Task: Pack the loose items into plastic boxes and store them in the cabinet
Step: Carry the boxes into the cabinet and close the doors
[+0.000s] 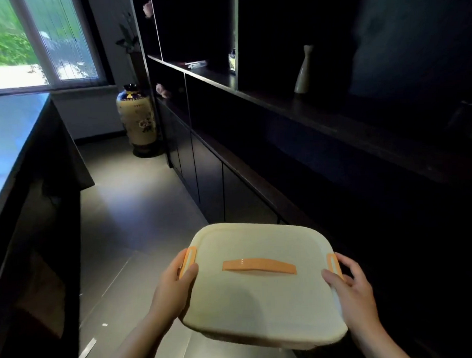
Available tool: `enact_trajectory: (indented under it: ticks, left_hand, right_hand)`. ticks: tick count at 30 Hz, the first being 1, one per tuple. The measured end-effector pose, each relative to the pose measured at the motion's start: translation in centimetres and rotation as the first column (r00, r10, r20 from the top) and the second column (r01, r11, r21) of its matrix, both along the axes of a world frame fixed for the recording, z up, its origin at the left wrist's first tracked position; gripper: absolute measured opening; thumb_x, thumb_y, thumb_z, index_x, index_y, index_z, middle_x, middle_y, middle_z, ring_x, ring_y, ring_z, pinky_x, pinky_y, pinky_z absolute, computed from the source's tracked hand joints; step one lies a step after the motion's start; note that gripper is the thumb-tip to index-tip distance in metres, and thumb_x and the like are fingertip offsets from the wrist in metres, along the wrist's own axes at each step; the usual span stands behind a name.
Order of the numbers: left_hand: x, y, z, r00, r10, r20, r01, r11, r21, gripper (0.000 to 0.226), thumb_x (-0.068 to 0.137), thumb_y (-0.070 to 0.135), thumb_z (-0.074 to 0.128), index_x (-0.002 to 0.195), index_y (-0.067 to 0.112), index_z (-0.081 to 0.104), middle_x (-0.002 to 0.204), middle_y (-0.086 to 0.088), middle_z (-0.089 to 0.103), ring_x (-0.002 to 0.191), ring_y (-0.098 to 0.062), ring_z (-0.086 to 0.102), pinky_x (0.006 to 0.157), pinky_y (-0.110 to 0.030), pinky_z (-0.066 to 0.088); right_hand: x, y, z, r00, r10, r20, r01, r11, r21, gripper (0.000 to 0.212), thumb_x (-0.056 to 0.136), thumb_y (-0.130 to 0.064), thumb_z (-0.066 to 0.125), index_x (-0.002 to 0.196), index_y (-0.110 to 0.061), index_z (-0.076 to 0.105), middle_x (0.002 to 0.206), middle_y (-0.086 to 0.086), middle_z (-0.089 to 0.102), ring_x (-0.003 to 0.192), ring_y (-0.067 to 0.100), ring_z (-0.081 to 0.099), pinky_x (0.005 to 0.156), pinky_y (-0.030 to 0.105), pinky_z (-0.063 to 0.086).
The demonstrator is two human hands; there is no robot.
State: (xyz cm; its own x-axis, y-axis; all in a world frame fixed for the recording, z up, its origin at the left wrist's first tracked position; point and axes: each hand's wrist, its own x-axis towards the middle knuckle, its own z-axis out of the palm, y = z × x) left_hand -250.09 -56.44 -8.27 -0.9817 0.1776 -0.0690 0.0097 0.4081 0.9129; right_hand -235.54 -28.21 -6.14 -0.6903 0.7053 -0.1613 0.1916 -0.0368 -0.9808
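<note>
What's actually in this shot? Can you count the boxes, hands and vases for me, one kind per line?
Plastic boxes, lidded, with orange handle and clips: 1, the plastic box
Hands holding the box's sides: 2, left hand and right hand
Vases: 2, floral floor vase and pale shelf vase
Total: 5

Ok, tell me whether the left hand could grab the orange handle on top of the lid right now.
Probably not as things stand: the left hand grips the box at its side clip. The orange handle lies uncovered, but letting go leaves only the right hand holding.
</note>
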Motion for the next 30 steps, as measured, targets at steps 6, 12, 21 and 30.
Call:
enact_trajectory:
  ticks: [6, 12, 21, 30]
  left_hand:
    - [-10.7, 4.6, 1.7, 1.0, -0.017, -0.024, 0.017, 1.0, -0.022, 0.032, 0.088, 0.038, 0.051, 0.12, 0.042, 0.054, 0.105, 0.015, 0.066, 0.097, -0.01, 0.06, 0.087, -0.041, 0.05]
    - [-18.3, 7.5, 1.9, 0.999, -0.004, -0.051, 0.005, 1.0, 0.004, 0.033, 0.094, 0.032, 0.051, 0.126, 0.039, 0.051, 0.108, 0.012, 0.065, 0.097, -0.008, 0.06, 0.084, -0.036, 0.049]
    - [-32.9, 6.9, -0.7, 0.997, -0.071, 0.034, 0.072, 0.997, -0.014, 0.034, 0.092, 0.035, 0.051, 0.126, 0.039, 0.052, 0.11, 0.013, 0.065, 0.099, -0.009, 0.061, 0.09, -0.043, 0.05]
    - [-51.6, 5.7, 2.0, 0.955, -0.295, -0.004, 0.294, 0.954, -0.058, 0.028, 0.095, 0.034, 0.049, 0.123, 0.037, 0.054, 0.102, 0.011, 0.067, 0.093, -0.008, 0.062, 0.083, -0.034, 0.051]
  right_hand:
    - [-9.6, 4.2, 0.9, 0.996, -0.03, -0.082, 0.027, 0.999, -0.03, 0.039, 0.083, -0.01, 0.07, 0.114, -0.031, 0.06, 0.082, 0.005, 0.071, 0.08, 0.027, 0.068, 0.068, 0.037, 0.051]
    - [-17.4, 7.0, 1.7, 0.997, -0.03, -0.072, 0.03, 1.0, -0.007, 0.039, 0.083, -0.015, 0.07, 0.113, -0.037, 0.058, 0.093, 0.007, 0.07, 0.086, 0.028, 0.068, 0.077, 0.045, 0.055]
    - [-29.9, 5.4, -0.6, 0.992, -0.121, -0.046, 0.12, 0.993, -0.02, 0.04, 0.084, -0.006, 0.068, 0.118, -0.025, 0.058, 0.085, 0.014, 0.069, 0.078, 0.032, 0.067, 0.068, 0.038, 0.051]
    - [-43.6, 0.1, -0.5, 0.951, -0.305, -0.038, 0.303, 0.951, -0.065, 0.038, 0.086, -0.013, 0.067, 0.119, -0.029, 0.058, 0.084, 0.006, 0.072, 0.082, 0.024, 0.069, 0.076, 0.04, 0.054]
